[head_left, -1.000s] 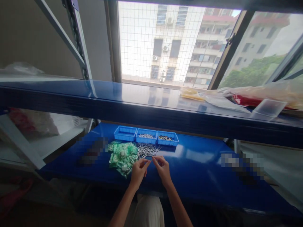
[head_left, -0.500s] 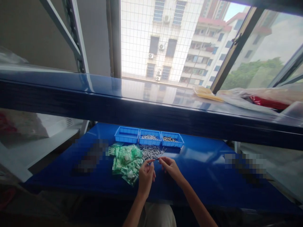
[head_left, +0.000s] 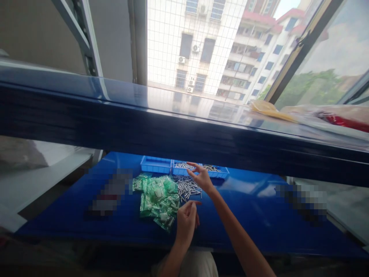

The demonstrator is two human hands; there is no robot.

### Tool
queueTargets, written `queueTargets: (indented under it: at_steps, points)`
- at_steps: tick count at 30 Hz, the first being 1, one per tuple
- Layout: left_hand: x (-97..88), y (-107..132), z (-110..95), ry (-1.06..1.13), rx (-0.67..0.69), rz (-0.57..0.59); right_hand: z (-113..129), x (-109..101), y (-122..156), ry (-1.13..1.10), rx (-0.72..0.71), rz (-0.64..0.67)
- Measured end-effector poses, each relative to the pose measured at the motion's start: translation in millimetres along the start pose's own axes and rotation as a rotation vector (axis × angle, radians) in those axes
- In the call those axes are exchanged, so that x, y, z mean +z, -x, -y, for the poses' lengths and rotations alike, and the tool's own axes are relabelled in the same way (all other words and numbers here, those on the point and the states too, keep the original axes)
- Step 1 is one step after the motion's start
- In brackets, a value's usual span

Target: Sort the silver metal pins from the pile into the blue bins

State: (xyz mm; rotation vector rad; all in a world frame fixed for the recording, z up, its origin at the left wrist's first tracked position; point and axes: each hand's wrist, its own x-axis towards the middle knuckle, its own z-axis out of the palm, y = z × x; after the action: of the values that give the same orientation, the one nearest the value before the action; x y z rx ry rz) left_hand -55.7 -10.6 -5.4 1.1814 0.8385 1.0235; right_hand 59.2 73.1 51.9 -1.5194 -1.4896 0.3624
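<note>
Beneath a glossy blue shelf (head_left: 144, 134) that cuts across the view, a smooth blue table (head_left: 245, 219) carries the work, its surface streaked with pale reflections. Beyond the shelf, daylight enters through a large window (head_left: 198, 50), with tall buildings outside, while the wall to the left is dim. Plastic bags (head_left: 317, 119) lie on the shelf at the right. Two patches on the table (one towards each side) are blurred into blocks.

Near the middle of the table, just in front of a row of blue trays, lies a loose pile of slim metal pins (head_left: 187, 188). They share no single direction: their long axes cross at many angles, some running nearly left to right, others slanting away from the person. More pins lie similarly jumbled in the middle tray (head_left: 179, 172) and the right tray (head_left: 221, 175). Green packets (head_left: 158, 198) are heaped against the pile's left side.

The right hand (head_left: 188, 167) has its thumb and forefinger parted before the middle tray; contact with the pins there cannot be made out. Nearer the person, the left hand (head_left: 198, 203) has its fingertips drawn together, though whether they grip anything cannot be told.
</note>
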Motion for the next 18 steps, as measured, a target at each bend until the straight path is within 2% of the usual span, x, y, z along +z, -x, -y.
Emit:
queueTargets:
  at_steps: [5, 9, 11, 14, 18]
  points:
    - [0.3, 1.5, -0.2, 0.009, -0.003, 0.049, -13.7, -12.0, 19.7, 0.174, -0.019, -0.030]
    - [-2.2, 2.5, -3.2, 0.003, -0.013, 0.126, -34.9, -27.1, 52.8, 0.422, -0.055, -0.049]
    - [-3.8, 3.4, -5.7, 0.017, 0.000, 0.167, -44.8, -31.5, 69.7, 0.519, -0.007, -0.028]
    - [-5.2, 3.8, -8.3, 0.046, 0.036, 0.178, -54.5, -33.1, 87.8, 0.555, 0.028, 0.044]
    - [-4.6, 1.8, -6.8, 0.022, 0.044, 0.149, -54.9, -27.2, 93.2, 0.505, -0.014, 0.065]
